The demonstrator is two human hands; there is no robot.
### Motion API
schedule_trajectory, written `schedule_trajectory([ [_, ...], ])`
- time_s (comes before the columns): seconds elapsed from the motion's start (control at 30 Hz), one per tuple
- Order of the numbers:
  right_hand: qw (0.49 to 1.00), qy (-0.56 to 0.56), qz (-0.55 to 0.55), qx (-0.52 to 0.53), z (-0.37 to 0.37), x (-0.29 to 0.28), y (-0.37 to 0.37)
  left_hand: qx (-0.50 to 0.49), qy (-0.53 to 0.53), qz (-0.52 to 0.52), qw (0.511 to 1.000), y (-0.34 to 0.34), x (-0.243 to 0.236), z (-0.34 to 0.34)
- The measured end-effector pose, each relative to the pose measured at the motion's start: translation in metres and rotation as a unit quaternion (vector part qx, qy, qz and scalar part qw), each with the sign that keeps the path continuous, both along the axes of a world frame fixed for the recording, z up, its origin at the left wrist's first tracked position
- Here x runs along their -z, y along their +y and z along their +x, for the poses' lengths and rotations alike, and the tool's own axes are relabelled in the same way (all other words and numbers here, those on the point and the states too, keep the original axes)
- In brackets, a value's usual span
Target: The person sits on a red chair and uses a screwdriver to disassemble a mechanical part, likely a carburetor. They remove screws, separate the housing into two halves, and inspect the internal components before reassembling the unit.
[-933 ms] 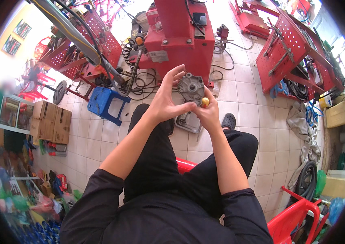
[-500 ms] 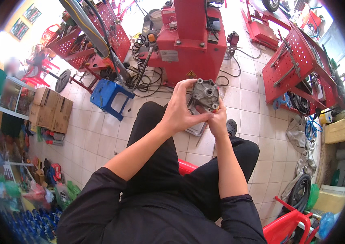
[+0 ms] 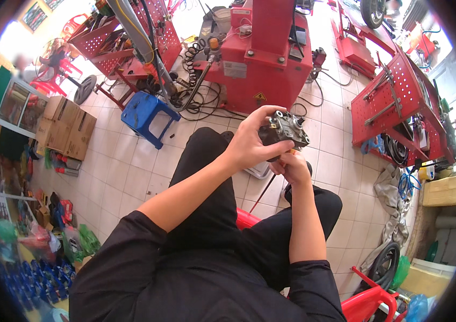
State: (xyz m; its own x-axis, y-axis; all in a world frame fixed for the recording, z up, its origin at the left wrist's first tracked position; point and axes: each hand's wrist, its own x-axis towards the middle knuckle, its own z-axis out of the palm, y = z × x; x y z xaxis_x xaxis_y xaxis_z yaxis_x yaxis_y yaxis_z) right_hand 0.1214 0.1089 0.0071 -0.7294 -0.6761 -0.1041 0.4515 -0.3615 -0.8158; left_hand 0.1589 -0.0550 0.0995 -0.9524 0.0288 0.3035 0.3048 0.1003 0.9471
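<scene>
My left hand [image 3: 252, 140] grips a grey cast-metal engine part [image 3: 289, 127] from its left side, with the thumb across its near face. The part is tilted, and a short round shaft sticks out of its upper right. Just below it is my right hand [image 3: 295, 170], its fingers closed and close against the part's underside. A small orange bit shows at those fingertips; what it belongs to is hidden. From beneath the right hand a thin dark rod [image 3: 264, 192] slants down and left, reddish at its low end. I cannot tell if the hand holds it.
A pale metal tray [image 3: 260, 170] lies on the floor beyond my knees. Ahead stands a red machine [image 3: 265, 80] with cables around its base. A blue stool [image 3: 144, 115] and cardboard boxes [image 3: 67, 129] are to the left. On the right is a red perforated tool cart [image 3: 381, 104].
The metal part has moved right and slightly down, and turned so its shaft points up and right. My right hand has dropped from its side to below it. The dark rod now shows.
</scene>
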Motion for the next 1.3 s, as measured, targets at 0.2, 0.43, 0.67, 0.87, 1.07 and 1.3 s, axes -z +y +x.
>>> schedule_trajectory([
  [0.2, 0.995, -0.013, -0.09, -0.028, 0.001, 0.0, 0.003, 0.014, 0.037, 0.024, 0.999, 0.003, 0.004, 0.001],
  [0.43, 1.0, 0.019, -0.007, 0.016, 0.001, -0.012, 0.002, 0.051, 0.021, 0.041, 0.998, -0.005, 0.008, -0.001],
  [0.67, 0.976, 0.116, 0.178, 0.042, -0.005, -0.026, -0.002, 0.045, 0.079, -0.143, 0.986, -0.038, 0.006, -0.003],
  [0.87, 0.963, 0.211, 0.132, 0.107, -0.005, -0.025, -0.012, 0.041, 0.075, -0.31, 0.947, -0.043, -0.025, -0.008],
  [1.07, 0.939, 0.245, 0.213, 0.113, -0.005, -0.018, -0.012, 0.087, 0.052, -0.333, 0.938, -0.054, -0.019, -0.015],
  [1.3, 0.915, 0.28, 0.252, 0.145, -0.004, -0.014, -0.016, 0.061, 0.032, -0.346, 0.936, -0.056, -0.013, -0.017],
])
